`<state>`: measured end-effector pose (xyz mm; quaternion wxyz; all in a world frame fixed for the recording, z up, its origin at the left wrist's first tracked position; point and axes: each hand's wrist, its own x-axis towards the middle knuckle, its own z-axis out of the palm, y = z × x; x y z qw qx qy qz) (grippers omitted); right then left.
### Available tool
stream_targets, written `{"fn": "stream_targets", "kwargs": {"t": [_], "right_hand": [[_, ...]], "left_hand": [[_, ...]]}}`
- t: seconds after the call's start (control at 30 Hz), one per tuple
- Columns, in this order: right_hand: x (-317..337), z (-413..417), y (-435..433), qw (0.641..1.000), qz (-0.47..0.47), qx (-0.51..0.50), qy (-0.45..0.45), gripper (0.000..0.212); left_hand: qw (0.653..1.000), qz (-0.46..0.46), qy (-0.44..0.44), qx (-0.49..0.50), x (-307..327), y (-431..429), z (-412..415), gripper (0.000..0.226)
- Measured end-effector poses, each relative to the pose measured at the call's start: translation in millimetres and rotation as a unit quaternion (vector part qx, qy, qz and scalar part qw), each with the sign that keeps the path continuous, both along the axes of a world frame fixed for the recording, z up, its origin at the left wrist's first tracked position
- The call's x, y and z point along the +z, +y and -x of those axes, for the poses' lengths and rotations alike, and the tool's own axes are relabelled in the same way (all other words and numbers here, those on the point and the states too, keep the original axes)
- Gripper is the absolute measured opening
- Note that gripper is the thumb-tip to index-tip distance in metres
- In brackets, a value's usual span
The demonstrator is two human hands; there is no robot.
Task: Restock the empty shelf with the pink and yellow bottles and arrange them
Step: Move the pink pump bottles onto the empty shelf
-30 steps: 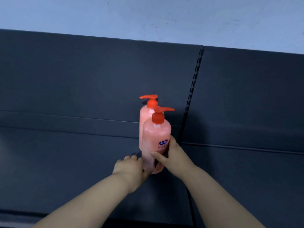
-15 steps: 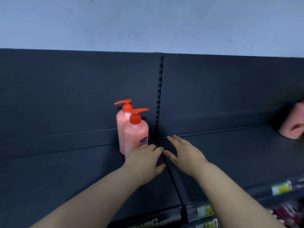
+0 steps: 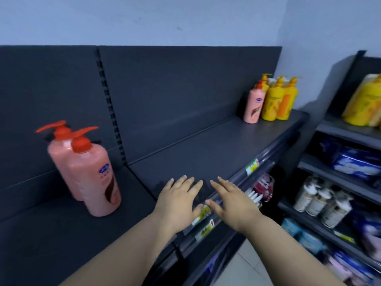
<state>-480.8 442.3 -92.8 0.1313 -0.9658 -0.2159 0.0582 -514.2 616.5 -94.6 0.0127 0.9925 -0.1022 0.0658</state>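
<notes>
Two pink pump bottles (image 3: 93,174) with red pumps stand upright, one behind the other, on the left part of the dark shelf (image 3: 206,145). At the shelf's far right end stand another pink bottle (image 3: 254,105) and a group of yellow pump bottles (image 3: 278,102). My left hand (image 3: 179,198) and my right hand (image 3: 232,200) hover side by side over the shelf's front edge, palms down, fingers straight, holding nothing. Both are to the right of the two pink bottles and apart from them.
Price tags (image 3: 252,166) run along the shelf's front rail. A second shelf unit at the right carries large yellow bottles (image 3: 365,100), blue packs (image 3: 358,162) and white bottles (image 3: 321,201). Lower shelves hold more goods. Pale floor (image 3: 243,265) shows below.
Both hands have let go of the front pink bottle and moved right and back to the shelf edge. The view has swung right, bringing the far bottles and the side unit into sight.
</notes>
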Motion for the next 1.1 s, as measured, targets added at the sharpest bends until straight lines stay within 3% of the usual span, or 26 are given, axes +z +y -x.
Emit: {"fn": "stream_targets", "kwargs": {"t": [0.37, 0.8, 1.1], "right_hand": [[-6, -60, -72, 0.998, -0.048, -0.047, 0.001, 0.069], [21, -185, -240, 0.996, -0.045, -0.07, -0.019, 0.067], [32, -252, -281, 0.996, -0.045, -0.068, -0.037, 0.067]], "left_hand": [[0.999, 0.021, -0.029, -0.019, 4, -72, -74, 0.066], [0.995, 0.078, -0.054, -0.006, 19, -227, -209, 0.065], [0.996, 0.073, -0.042, -0.02, 21, -268, -283, 0.065]]}}
